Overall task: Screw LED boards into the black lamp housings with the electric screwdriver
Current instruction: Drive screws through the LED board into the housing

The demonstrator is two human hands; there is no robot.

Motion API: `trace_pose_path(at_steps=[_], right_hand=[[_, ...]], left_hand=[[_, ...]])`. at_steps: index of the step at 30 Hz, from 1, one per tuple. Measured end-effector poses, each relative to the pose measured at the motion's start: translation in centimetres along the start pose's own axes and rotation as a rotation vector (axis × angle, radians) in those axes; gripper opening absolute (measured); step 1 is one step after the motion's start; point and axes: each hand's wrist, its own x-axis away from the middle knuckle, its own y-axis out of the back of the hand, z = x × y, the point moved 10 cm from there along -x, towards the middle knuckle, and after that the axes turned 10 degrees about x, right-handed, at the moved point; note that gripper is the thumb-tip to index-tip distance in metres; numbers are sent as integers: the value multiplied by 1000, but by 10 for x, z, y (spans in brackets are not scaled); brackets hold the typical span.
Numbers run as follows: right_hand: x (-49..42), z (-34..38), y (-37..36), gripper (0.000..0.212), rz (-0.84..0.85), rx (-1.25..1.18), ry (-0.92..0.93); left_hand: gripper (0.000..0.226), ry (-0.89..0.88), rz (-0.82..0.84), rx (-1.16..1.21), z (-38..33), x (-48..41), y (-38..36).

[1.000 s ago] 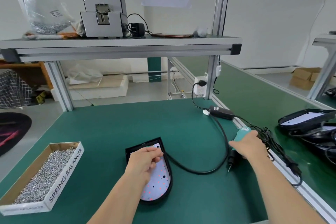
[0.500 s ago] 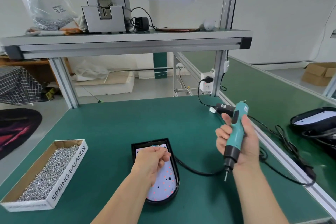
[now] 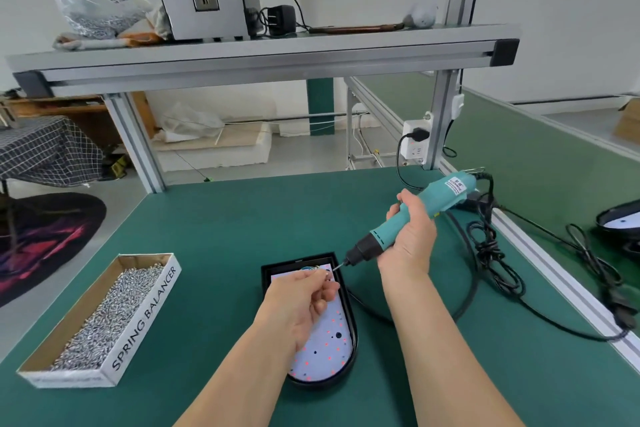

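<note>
You face a green bench top (image 3: pixel 207 225) under an aluminium-framed shelf (image 3: pixel 263 59) spanning the upper frame. White walls (image 3: pixel 571 10) stand behind. At left, the grey floor (image 3: pixel 116 196) carries a dark rug (image 3: pixel 45 236) and a checked-cloth table (image 3: pixel 45 149). A second green bench (image 3: pixel 519 149) lies at right.

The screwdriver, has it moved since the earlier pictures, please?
Yes: the screwdriver went left, from the table's right rail toward the housing, whose far right corner its bit now nearly touches.

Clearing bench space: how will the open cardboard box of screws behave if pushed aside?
Largely filled with small metal screws, the cardboard box is probably heavy for its size. Low and wide, it should slide rather than tip. Its thin open walls may flex.
</note>
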Motion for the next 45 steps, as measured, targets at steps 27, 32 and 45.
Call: trace_pose_path(at_steps=[27,32,45], right_hand=[[25,20,-5,22,-25,144,232],[24,19,-5,21,-32,132,222],[23,13,1,22,-73,128,189]], left_hand=[[15,15,-37,5,2,1,2],[11,16,-37,7,3,-1,3],[8,17,-60,17,3,-3,6]])
